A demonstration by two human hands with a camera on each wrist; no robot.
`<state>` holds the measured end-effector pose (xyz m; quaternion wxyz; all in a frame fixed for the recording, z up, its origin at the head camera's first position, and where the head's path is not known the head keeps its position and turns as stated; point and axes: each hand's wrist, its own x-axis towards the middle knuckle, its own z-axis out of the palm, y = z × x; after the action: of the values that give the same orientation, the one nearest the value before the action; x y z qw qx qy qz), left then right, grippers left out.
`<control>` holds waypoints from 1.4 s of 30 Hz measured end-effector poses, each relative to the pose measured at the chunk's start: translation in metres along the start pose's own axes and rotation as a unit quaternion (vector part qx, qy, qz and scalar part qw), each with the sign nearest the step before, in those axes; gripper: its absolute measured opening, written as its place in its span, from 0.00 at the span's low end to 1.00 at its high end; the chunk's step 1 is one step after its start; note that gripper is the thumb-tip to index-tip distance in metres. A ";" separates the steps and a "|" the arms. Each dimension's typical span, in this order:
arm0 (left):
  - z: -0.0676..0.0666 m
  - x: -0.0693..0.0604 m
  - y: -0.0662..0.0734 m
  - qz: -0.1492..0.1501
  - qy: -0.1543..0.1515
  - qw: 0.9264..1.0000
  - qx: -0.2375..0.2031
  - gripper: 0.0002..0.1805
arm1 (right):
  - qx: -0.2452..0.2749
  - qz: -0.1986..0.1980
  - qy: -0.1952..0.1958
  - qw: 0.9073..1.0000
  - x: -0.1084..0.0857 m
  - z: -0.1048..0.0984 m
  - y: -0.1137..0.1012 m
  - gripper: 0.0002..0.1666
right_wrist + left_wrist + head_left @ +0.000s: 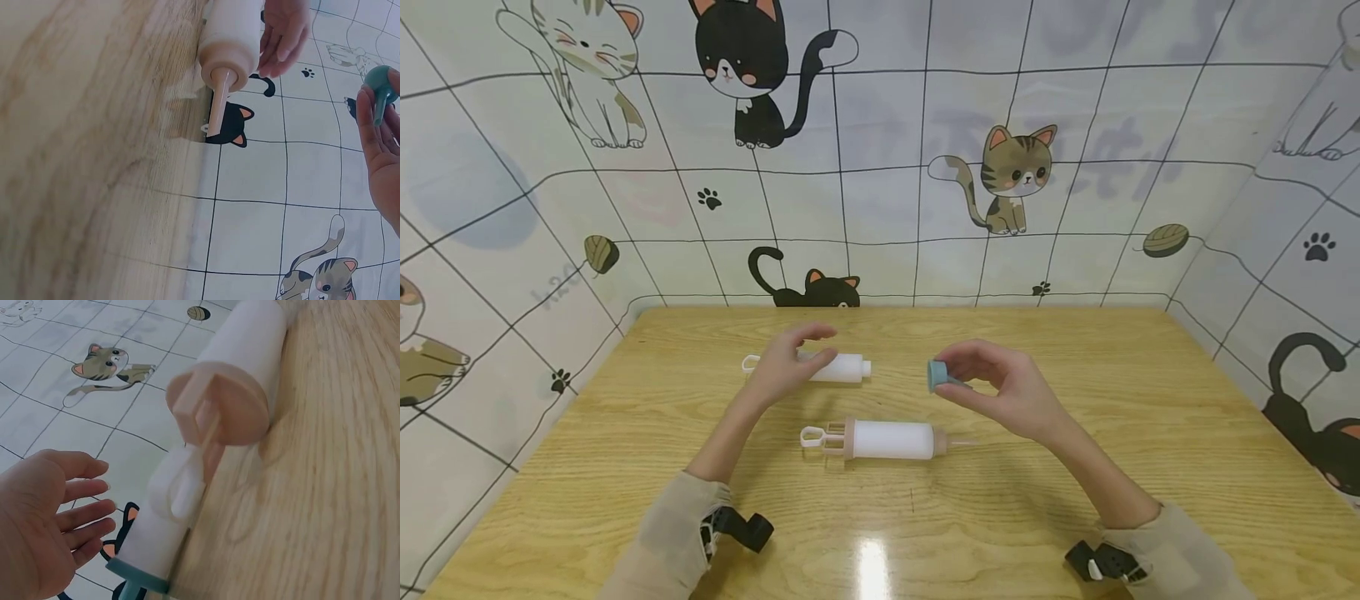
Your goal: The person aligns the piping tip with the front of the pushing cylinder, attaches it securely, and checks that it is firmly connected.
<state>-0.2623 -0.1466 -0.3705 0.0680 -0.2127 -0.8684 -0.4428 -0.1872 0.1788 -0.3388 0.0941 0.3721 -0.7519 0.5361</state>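
In the head view, a teal nozzle cap [937, 376] with a thin spout is pinched between the thumb and fingers of my right hand [1003, 387], above the table. The same nozzle cap [379, 87] shows in the right wrist view, spout pointing down. My left hand [790, 367] is over a white syringe-like tube [842, 367], its fingers spread apart and partly hiding the barrel. A loop handle juts out at the tube's left; the right end is bare. The left wrist view shows my left hand [47, 519] apart from the tube [156, 540], with a teal piece at its handle end.
Nearer to me lies a second white syringe-like tube [893, 440] with pink ends, a loop handle on its left and a thin pink spout on its right. The wooden table [1037, 517] meets a cat-patterned cloth wall [887, 200] at the back and sides.
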 end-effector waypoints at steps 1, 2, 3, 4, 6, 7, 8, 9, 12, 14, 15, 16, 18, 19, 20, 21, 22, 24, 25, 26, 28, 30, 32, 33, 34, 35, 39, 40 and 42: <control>-0.001 0.000 -0.002 -0.004 -0.001 1.000 0.007 0.20 | 0.000 0.000 -0.001 1.000 0.000 0.000 0.000 0.20; -0.001 0.000 -0.004 -0.007 -0.002 1.000 0.014 0.20 | -0.001 0.001 -0.003 1.000 0.000 0.000 0.001 0.20; -0.002 0.000 -0.007 -0.009 -0.003 1.000 0.020 0.21 | -0.002 0.003 -0.005 1.000 0.000 -0.001 0.001 0.20; -0.002 0.000 -0.008 -0.012 -0.005 1.000 0.023 0.21 | -0.003 0.005 -0.006 1.000 0.000 -0.001 0.002 0.19; -0.003 0.000 -0.012 -0.015 -0.009 1.000 0.026 0.21 | -0.004 0.011 -0.008 1.000 0.000 -0.003 0.004 0.19; -0.003 0.000 -0.013 -0.016 -0.011 0.999 0.027 0.21 | -0.006 0.016 -0.009 1.000 0.001 -0.003 0.005 0.19; -0.003 0.000 -0.015 -0.016 -0.013 0.999 0.028 0.21 | -0.006 0.022 -0.009 1.000 0.001 -0.004 0.006 0.18; -0.003 0.000 -0.016 -0.016 -0.016 0.999 0.030 0.21 | -0.007 0.028 -0.009 1.000 0.000 -0.005 0.006 0.18; -0.003 0.000 -0.019 -0.008 -0.022 0.999 0.044 0.21 | -0.010 0.045 -0.008 0.999 0.000 -0.007 0.008 0.18; -0.003 0.000 -0.022 -0.006 -0.028 0.998 0.054 0.21 | -0.012 0.054 -0.009 0.998 0.000 -0.008 0.008 0.18; -0.004 -0.001 -0.022 -0.007 -0.032 0.998 0.057 0.20 | -0.013 0.057 -0.009 0.998 0.000 -0.008 0.007 0.18; -0.004 -0.001 -0.023 -0.006 -0.036 0.998 0.060 0.20 | -0.013 0.060 -0.009 0.998 0.000 -0.008 0.007 0.18; -0.005 -0.002 -0.024 -0.013 -0.045 0.997 0.064 0.20 | -0.013 0.064 -0.009 0.998 0.000 -0.008 0.007 0.18; -0.005 -0.002 -0.024 -0.018 -0.050 0.997 0.062 0.20 | -0.014 0.065 -0.009 0.998 0.000 -0.009 0.007 0.18; -0.005 -0.002 -0.024 -0.021 -0.054 0.996 0.063 0.20 | -0.014 0.066 -0.010 0.998 0.000 -0.009 0.007 0.18; -0.005 -0.002 -0.024 -0.024 -0.057 0.996 0.063 0.20 | -0.014 0.065 -0.011 0.998 0.000 -0.009 0.008 0.18; -0.005 -0.002 -0.024 -0.025 -0.059 0.996 0.067 0.20 | -0.015 0.065 -0.011 0.998 0.000 -0.009 0.008 0.18; -0.005 -0.002 -0.023 -0.030 -0.065 0.995 0.069 0.21 | -0.015 0.063 -0.012 0.998 0.000 -0.009 0.009 0.17; -0.005 -0.002 -0.024 -0.031 -0.068 0.995 0.071 0.22 | -0.014 0.062 -0.013 0.998 0.000 -0.009 0.009 0.17; -0.005 -0.002 -0.024 -0.032 -0.070 0.994 0.073 0.22 | -0.014 0.061 -0.013 0.998 0.000 -0.009 0.009 0.17; -0.005 -0.002 -0.025 -0.034 -0.076 0.994 0.076 0.23 | -0.015 0.058 -0.014 0.998 0.000 -0.010 0.011 0.17; -0.004 -0.002 -0.026 -0.036 -0.079 0.994 0.073 0.23 | -0.017 0.057 -0.013 0.998 -0.001 -0.010 0.012 0.17; -0.004 -0.001 -0.027 -0.031 -0.085 0.993 0.073 0.23 | -0.020 0.058 -0.011 0.998 -0.001 -0.011 0.013 0.17; -0.004 -0.001 -0.027 -0.031 -0.088 0.993 0.072 0.23 | -0.021 0.058 -0.009 0.998 -0.001 -0.011 0.014 0.17; -0.003 -0.001 -0.027 -0.031 -0.090 0.993 0.071 0.23 | -0.022 0.060 -0.008 0.998 -0.001 -0.012 0.014 0.17; -0.003 0.000 -0.028 -0.032 -0.094 0.993 0.071 0.23 | -0.023 0.062 -0.007 0.998 -0.001 -0.012 0.015 0.17; -0.003 -0.001 -0.027 -0.038 -0.109 0.990 0.077 0.26 | -0.029 0.067 -0.005 0.997 -0.002 -0.013 0.016 0.17; -0.003 -0.001 -0.027 -0.038 -0.112 0.990 0.079 0.26 | -0.031 0.067 -0.004 0.997 -0.002 -0.013 0.016 0.17; -0.003 -0.001 -0.026 -0.038 -0.117 0.989 0.081 0.27 | -0.035 0.066 -0.005 0.997 -0.002 -0.013 0.017 0.16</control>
<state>-0.2732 -0.1631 -0.3884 -0.0336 -0.2241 -0.9106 -0.3457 -0.2006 0.1939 -0.3468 0.0674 0.3204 -0.7935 0.5130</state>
